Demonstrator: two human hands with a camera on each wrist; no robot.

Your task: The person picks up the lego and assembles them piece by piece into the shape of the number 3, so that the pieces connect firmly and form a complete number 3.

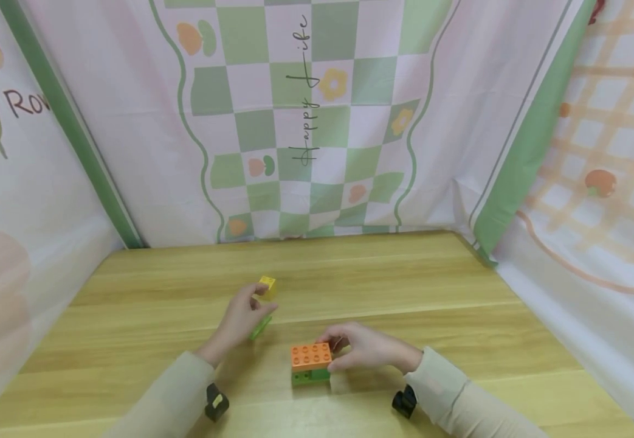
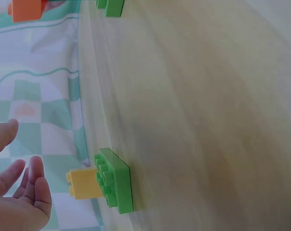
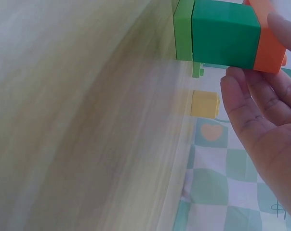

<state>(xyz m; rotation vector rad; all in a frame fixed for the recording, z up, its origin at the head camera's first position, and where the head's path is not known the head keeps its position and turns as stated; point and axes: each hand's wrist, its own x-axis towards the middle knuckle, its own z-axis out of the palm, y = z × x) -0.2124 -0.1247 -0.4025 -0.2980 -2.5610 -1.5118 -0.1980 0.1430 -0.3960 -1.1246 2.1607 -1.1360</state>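
1. Left hand (image 1: 240, 313) had thumb and fingers spread; yellow brick (image 1: 268, 289) sat just past its fingertips; loose light-green brick (image 2: 117, 183) lay below its thumb, on the wood-grain table (image 1: 437, 286);
2. Right hand (image 1: 368, 348) pinched the near end of the orange eight-stud brick (image 1: 311, 357) between thumb and fingers;
3. Orange topped a dark-green block (image 3: 225, 33), itself on a light-green base brick (image 3: 183, 33); that stack stood between the hands, at the right's fingertips.

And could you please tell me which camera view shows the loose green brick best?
The left wrist view: the loose green brick appears unobstructed there, its studs and side visible. In the head view, the left hand hides part of it; in the right wrist view, only a small piece shows past the stack.
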